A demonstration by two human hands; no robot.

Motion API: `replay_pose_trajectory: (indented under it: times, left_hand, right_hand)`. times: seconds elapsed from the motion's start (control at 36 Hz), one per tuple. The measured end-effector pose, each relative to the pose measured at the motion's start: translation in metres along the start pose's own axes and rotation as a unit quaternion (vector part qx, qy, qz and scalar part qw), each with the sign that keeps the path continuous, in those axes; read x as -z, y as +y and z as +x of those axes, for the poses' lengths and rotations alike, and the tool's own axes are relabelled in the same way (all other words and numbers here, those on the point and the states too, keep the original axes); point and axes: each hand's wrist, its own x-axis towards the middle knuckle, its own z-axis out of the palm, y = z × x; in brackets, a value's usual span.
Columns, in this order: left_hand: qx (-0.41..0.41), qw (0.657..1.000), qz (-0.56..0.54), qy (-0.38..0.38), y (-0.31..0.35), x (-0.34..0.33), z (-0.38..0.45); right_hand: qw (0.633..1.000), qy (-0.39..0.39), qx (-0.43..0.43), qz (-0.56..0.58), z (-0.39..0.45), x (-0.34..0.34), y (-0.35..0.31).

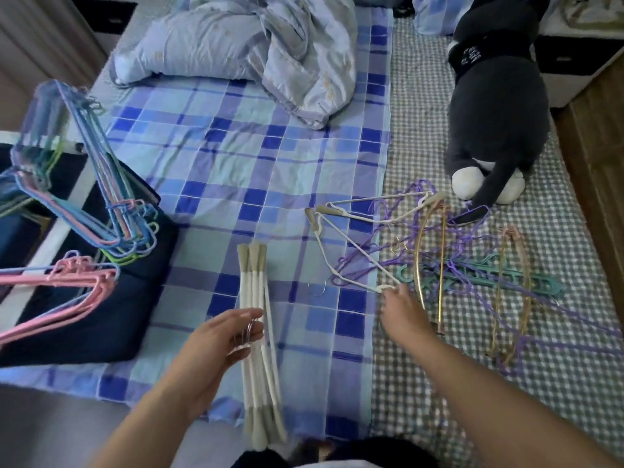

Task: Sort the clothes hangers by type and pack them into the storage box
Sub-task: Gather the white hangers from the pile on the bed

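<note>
Gripping bundle of white padded hangers (258, 346), left hand (219, 339) curls round hooks; right hand (401, 312) pinches one of two loose white hangers (351, 251).

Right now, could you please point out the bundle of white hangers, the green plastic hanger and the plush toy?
bundle of white hangers (258, 336): head view, middle of the white bars.
green plastic hanger (537, 280): head view, right arm.
plush toy (499, 119): head view, dark body.

Left grip (233, 332) curled; right grip (400, 310) seemingly pinching.
</note>
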Motion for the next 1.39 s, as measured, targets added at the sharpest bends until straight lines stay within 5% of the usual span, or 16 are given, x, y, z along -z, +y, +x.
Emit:
replay_pose_trajectory:
  times: [0.19, 0.39, 0.53, 0.64, 0.75, 1.08, 1.31, 1.39]
  left_hand:
    - [0.022, 0.996, -0.002, 0.083, -0.014, 0.027, 0.006]
    - [0.006, 0.990, -0.070, 0.123, -0.010, 0.025, 0.002]
    - [-0.005, 0.991, -0.102, 0.086, 0.009, 0.012, 0.001]
    - [-0.029, 0.989, -0.132, 0.064, 0.028, -0.002, 0.001]
    - [-0.051, 0.984, -0.167, 0.032, 0.055, -0.019, -0.006]
    - [-0.134, 0.985, -0.099, -0.054, 0.101, -0.053, -0.026]
    - [-0.199, 0.974, 0.076, -0.076, 0.117, -0.073, -0.020]
    - [-0.223, 0.959, 0.155, -0.080, 0.119, -0.071, -0.019]
  right_hand:
    - [0.990, 0.001, 0.026, -0.142, 0.076, -0.030, 0.012]
    - [0.990, -0.018, 0.048, -0.128, 0.062, -0.008, 0.004]
    - [0.982, -0.139, 0.036, 0.126, 0.004, 0.029, -0.011]
    - [0.886, -0.218, 0.040, 0.408, -0.068, 0.053, -0.026]
    - [0.832, -0.234, 0.066, 0.499, -0.112, 0.059, -0.043]
    - [0.868, -0.197, 0.053, 0.452, -0.143, 0.068, -0.064]
    - [0.926, -0.236, 0.037, 0.294, -0.139, 0.099, -0.059]
    - [0.936, -0.193, 0.024, 0.294, -0.127, 0.133, -0.059]
